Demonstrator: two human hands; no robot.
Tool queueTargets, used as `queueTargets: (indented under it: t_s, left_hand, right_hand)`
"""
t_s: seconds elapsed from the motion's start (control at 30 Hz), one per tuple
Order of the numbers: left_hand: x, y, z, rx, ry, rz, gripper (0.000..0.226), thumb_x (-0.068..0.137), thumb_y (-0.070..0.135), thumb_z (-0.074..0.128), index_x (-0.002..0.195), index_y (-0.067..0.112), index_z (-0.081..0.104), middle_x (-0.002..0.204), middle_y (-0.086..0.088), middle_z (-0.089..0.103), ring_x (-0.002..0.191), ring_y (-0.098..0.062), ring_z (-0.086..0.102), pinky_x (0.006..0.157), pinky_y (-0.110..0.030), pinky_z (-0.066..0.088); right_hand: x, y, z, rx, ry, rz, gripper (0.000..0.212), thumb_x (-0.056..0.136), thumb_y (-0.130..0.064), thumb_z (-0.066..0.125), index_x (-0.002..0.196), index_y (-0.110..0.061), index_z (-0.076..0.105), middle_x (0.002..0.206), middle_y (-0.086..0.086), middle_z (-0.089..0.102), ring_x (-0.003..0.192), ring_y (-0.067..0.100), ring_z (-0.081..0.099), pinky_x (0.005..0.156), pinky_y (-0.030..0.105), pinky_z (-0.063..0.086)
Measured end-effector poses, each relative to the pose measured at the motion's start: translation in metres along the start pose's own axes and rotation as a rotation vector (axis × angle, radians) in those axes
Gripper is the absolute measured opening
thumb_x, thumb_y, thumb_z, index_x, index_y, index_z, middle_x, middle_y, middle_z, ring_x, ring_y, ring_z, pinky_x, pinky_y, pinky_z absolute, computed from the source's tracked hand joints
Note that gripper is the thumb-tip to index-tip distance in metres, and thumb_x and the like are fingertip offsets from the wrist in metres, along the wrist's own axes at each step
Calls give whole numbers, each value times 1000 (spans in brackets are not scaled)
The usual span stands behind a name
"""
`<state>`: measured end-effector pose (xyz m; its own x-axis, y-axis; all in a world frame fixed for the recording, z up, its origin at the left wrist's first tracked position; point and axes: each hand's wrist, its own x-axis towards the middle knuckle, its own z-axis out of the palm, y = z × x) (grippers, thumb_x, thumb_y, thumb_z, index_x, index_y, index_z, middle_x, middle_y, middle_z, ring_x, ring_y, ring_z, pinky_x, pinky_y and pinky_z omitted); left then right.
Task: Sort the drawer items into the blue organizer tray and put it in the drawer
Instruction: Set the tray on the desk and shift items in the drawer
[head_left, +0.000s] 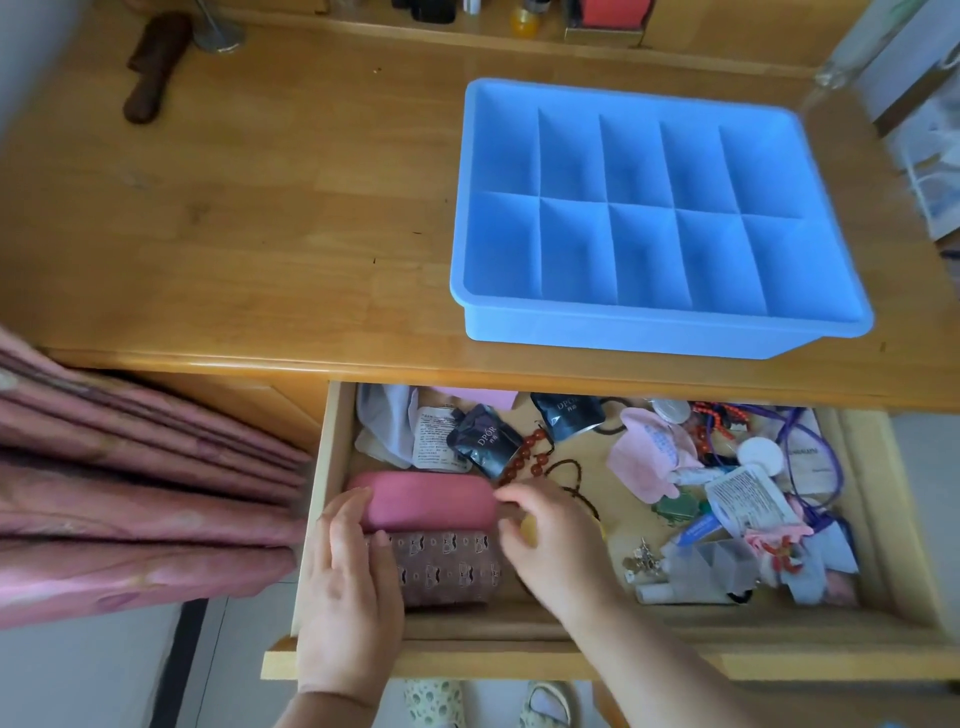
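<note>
Pink cloth, rolled into a bundle (431, 501), lies at the near left of the open drawer (332, 457), just beyond a patterned roll (447, 569). Lifting it well likely means cupping both ends evenly so it stays rolled, then carrying it to the blue tray (660, 322), which sits with all its compartments bare on the desk (260, 208) above. The left hand (345, 582) lies flat, fingers straight against the bundle's left end; the right hand (553, 540) reaches in, fingers curled lightly at its right end, touching rather than clearly gripping.
</note>
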<state>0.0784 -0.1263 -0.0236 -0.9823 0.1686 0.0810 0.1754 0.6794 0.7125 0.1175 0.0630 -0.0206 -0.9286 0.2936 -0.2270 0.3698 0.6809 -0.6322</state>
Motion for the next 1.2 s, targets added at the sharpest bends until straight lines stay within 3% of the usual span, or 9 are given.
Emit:
queueTargets:
  t_s: [0.07,0.2,0.3,0.53,0.67,0.77,0.9,1.1,1.2]
  left_hand:
    - [0,-1,1,17,-9,34,40,90,23,36,121,2,50,119,-14,54,114,-27,48,98,-35,37]
    - [1,1,0,46,-29,86,35,91,20,36,119,3,48,116,-15,55,112,-28,48,97,-34,36]
    - [1,4,-1,83,-57,133,34,91,19,36,117,2,49,114,-16,56,110,-27,47,99,-28,32]
    - [-1,4,1,191,-111,188,36,89,23,38,117,7,53,112,-13,57,104,-30,51,97,-43,37]
    - [-3,6,5,273,-138,223,36,87,27,39,115,10,53,109,-11,60,98,-30,55,95,-44,39]
    - [-10,17,17,311,-121,162,40,84,31,39,113,9,56,106,-13,62,92,-34,59,93,-42,38]
    - [-18,26,32,407,-103,108,50,77,36,40,108,4,63,102,-18,65,84,-41,65,90,-43,37]
    - [-17,30,37,477,-77,74,54,74,39,39,106,4,66,101,-18,66,87,-42,64,88,-49,42]
    - [-16,30,36,464,-62,102,51,76,36,39,104,2,66,99,-19,66,85,-42,64,91,-45,38]
  right_hand:
    - [2,17,-18,-194,22,133,20,84,-31,61,103,-28,67,103,-14,63,95,5,60,75,16,43]
    - [-2,34,-36,-403,-351,263,44,75,-56,65,111,-31,63,113,-14,55,103,9,56,78,24,46]
    - [-8,35,-29,-501,-449,209,29,82,-43,63,107,-30,66,119,-11,54,105,14,55,74,24,40]
    - [-22,44,-57,-71,-80,211,6,86,-25,63,90,-26,67,91,-13,62,78,5,56,70,21,47]
    - [-36,40,-102,223,-22,207,13,92,-19,56,90,-32,58,100,-18,65,83,0,63,75,18,52]
    - [-47,40,-138,490,86,266,23,97,-14,46,90,-33,57,91,-6,65,79,1,65,70,20,54]
    - [-51,55,-190,664,390,341,23,98,-18,43,92,-31,61,91,6,69,83,24,70,64,35,55]
    - [-11,88,-256,789,734,306,25,99,-13,42,85,-25,59,90,7,67,80,16,67,74,31,55]
    - [19,94,-275,839,783,306,17,100,-13,39,98,-20,54,95,4,65,82,11,67,74,26,56]
